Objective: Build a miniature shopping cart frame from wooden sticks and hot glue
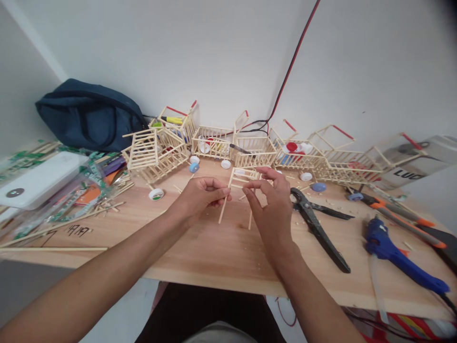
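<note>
Between my hands is a small ladder-like frame of thin wooden sticks (235, 179), with two long rails and several short rungs. My left hand (205, 195) pinches its left rail between thumb and fingers. My right hand (273, 205) is at the right side, thumb and index tip close together beside a rung, with the other fingers bent over the right rail. What lies between those right fingertips is too small to make out. Behind the frame stands a row of stick-built carts (255, 147), some with red-tipped handles and bottle-cap wheels.
Black-handled pliers (321, 233) lie right of my right hand, beside a blue glue gun (403, 257) and orange-handled cutters (407, 209). At left are a white power bank (46, 178), loose sticks and wrappers. A dark blue bag (93, 114) leans against the wall.
</note>
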### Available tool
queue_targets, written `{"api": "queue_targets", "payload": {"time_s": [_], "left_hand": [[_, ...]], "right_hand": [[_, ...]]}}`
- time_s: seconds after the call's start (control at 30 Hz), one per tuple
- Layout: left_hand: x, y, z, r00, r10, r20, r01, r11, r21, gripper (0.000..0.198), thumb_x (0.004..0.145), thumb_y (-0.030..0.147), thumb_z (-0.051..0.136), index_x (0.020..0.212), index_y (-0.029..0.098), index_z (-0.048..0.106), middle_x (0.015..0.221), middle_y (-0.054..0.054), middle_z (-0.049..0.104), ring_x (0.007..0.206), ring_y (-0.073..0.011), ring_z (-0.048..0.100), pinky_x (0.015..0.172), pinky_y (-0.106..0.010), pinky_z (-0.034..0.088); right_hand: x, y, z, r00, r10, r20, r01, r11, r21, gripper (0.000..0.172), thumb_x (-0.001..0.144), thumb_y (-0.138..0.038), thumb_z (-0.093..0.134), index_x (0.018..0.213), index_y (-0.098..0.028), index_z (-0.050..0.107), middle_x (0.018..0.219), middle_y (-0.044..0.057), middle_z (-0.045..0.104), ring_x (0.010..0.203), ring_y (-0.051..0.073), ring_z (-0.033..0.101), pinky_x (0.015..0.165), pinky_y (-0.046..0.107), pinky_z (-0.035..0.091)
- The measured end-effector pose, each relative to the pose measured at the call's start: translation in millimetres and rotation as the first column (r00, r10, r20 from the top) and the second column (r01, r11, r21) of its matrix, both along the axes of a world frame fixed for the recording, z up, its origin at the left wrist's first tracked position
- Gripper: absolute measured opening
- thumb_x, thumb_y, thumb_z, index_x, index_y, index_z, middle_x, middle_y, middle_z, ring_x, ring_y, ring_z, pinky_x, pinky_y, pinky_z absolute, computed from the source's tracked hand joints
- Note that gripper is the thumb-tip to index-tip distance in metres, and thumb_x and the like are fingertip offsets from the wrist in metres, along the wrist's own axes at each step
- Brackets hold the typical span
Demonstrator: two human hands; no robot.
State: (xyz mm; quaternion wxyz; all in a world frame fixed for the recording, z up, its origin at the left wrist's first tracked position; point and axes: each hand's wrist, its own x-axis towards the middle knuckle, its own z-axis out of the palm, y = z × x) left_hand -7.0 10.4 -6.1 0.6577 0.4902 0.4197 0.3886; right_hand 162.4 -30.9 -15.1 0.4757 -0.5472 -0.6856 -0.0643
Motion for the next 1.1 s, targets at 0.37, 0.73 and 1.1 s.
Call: {"api": "queue_targets", "payload": {"time_s": [0.37, 0.73, 1.1], "left_hand": [[-0.1, -2.1, 5.1, 1.0, 0.0, -0.026, 0.0, 1.0, -0.01, 0.03, 0.058, 0.035, 0.081, 0.066, 0.012, 0.065, 0.064, -0.002, 0.065, 0.052, -0.0056, 0.049, 0.053, -0.02, 0.04], [1.1, -3.7, 8.1, 0.999, 0.0, -0.048, -0.001, 1.0, -0.021, 0.03, 0.057, 0.033, 0.082, 0.067, 0.011, 0.064, 0.063, -0.002, 0.065, 0.051, -0.0055, 0.05, 0.053, -0.02, 0.041], [2.1, -4.1, 7.6, 1.0, 0.003, -0.025, -0.004, 0.999, -0.037, 0.031, 0.055, 0.032, 0.083, 0.066, 0.011, 0.064, 0.06, 0.0, 0.064, 0.051, -0.0054, 0.051, 0.052, -0.018, 0.042]], "right_hand": [[1.3, 1.6, -0.9, 0.999, 0.012, 0.033, -0.013, 1.0, 0.005, 0.009, 0.088, -0.026, 0.055, 0.084, -0.023, 0.062, 0.12, 0.008, 0.056, 0.115, 0.024, 0.049, 0.098, 0.045, 0.037], [2.5, 3.4, -3.2, 0.999, 0.004, 0.05, -0.005, 0.999, 0.033, 0.006, 0.086, -0.024, 0.058, 0.083, -0.022, 0.062, 0.118, 0.008, 0.058, 0.114, 0.024, 0.051, 0.096, 0.045, 0.038], [3.0, 4.6, -4.1, 0.999, 0.015, 0.049, -0.016, 0.999, 0.03, 0.006, 0.086, -0.023, 0.057, 0.083, -0.021, 0.061, 0.117, 0.008, 0.059, 0.112, 0.024, 0.052, 0.096, 0.046, 0.038]]}}
